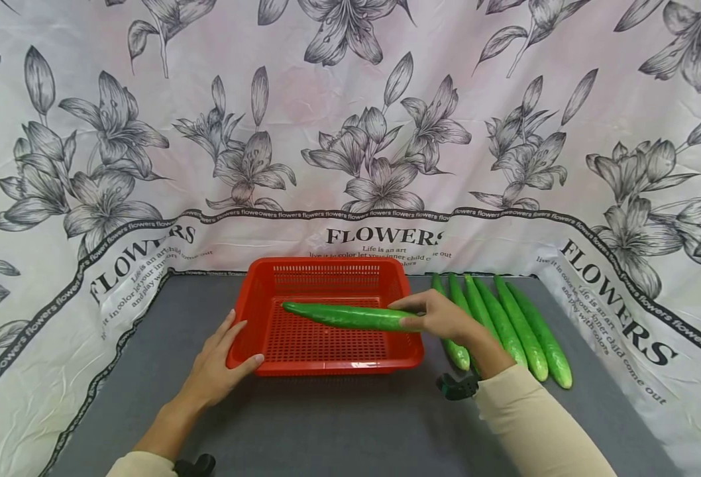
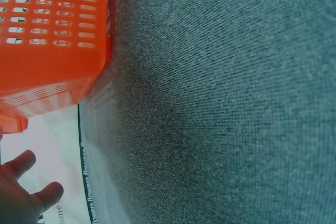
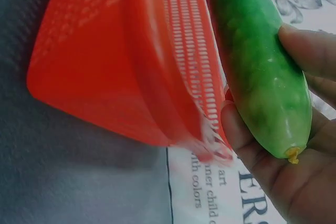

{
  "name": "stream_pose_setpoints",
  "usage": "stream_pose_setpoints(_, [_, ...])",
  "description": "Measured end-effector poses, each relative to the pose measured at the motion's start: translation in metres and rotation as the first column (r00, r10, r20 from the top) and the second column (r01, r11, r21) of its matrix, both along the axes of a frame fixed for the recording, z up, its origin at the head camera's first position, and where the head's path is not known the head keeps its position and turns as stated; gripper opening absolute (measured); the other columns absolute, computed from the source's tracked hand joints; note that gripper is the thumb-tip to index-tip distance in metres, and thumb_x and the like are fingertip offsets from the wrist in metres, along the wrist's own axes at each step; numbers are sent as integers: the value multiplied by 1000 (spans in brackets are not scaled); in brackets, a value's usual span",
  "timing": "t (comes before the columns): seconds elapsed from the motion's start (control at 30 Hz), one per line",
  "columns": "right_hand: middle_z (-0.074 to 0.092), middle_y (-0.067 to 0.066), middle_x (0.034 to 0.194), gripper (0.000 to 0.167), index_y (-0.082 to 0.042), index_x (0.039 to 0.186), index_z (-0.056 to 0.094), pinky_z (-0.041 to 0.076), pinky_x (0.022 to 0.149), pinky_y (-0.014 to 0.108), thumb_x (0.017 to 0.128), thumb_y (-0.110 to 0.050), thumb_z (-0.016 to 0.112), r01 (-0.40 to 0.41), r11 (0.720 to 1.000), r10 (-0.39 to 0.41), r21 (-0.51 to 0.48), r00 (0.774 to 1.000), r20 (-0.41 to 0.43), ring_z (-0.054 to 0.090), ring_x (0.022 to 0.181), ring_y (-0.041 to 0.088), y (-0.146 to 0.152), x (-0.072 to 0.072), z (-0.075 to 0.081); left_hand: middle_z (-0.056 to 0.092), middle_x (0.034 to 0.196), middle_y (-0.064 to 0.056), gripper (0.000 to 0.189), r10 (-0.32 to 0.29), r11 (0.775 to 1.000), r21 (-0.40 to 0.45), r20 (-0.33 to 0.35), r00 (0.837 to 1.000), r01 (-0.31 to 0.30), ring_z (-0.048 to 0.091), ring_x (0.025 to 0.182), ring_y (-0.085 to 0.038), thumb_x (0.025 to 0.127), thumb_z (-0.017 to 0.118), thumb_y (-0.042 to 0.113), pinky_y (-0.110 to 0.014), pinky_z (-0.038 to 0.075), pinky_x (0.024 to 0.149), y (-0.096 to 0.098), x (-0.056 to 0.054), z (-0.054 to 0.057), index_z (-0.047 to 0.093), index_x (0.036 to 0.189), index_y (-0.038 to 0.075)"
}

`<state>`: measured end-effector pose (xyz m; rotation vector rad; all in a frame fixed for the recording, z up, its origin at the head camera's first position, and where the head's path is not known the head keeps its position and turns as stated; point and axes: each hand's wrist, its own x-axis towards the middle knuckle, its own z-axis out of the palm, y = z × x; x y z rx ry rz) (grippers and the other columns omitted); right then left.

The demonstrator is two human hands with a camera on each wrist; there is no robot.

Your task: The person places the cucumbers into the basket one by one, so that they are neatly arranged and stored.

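Note:
A long green cucumber (image 1: pixel 344 317) lies level over the red plastic basket (image 1: pixel 326 366), its thin tip pointing left. My right hand (image 1: pixel 440 319) grips its thick end at the basket's right side. In the right wrist view, fingers and thumb curl round that cucumber (image 3: pixel 262 61), and a small yellow blossom end shows near the palm. At the basket's left rim rests my left hand (image 1: pixel 216 364), with fingers spread and thumb along the front corner. The left wrist view shows part of the left hand (image 2: pixel 21 192) beside the basket (image 2: pixel 52 61).
Several more cucumbers (image 1: pixel 532 331) lie side by side on the grey cloth (image 1: pixel 338 424), right of the basket and partly behind my right arm. A white curtain (image 1: pixel 374 132) with printed flowers hangs at the back and sides.

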<state>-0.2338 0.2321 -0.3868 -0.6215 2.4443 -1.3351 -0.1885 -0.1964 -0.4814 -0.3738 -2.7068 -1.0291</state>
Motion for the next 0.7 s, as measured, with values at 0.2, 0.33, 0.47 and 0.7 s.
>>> stream_pose_setpoints(0.2, [64,10,118,35,-2,124,65,49,72,37,91,-12,68,-46,999,46,5,999,-12,60,87,21,-13,-4,-10,20,158,-6,74,-1,1000,-3,-2,1000,1,31,130,-41,86,67,49,-67,33,90,-1,0,-2,44,144,9])
stream_pose_setpoints(0.33, [65,9,117,35,-2,124,65,49,72,35,91,-11,67,-78,997,79,18,997,-20,60,86,18,-21,-6,-15,20,158,-5,74,-1,1000,-1,0,1000,1,32,129,-40,86,66,49,-67,34,90,-1,0,-2,44,145,9])
stream_pose_setpoints(0.47, [63,12,121,34,1,124,64,51,80,37,91,-8,66,-124,992,125,11,992,-26,61,102,22,-28,-7,-18,20,158,-5,75,-3,1000,2,-3,1000,3,32,129,-40,86,66,48,-67,34,90,-1,0,-2,43,145,9])
stream_pose_setpoints(0.7, [63,11,121,35,1,123,64,49,86,41,90,-8,67,-161,985,163,57,985,-49,58,111,25,-38,-8,-23,19,158,-5,76,-1,1000,5,9,1000,1,30,130,-40,86,66,49,-67,33,91,-1,0,-1,43,145,9])
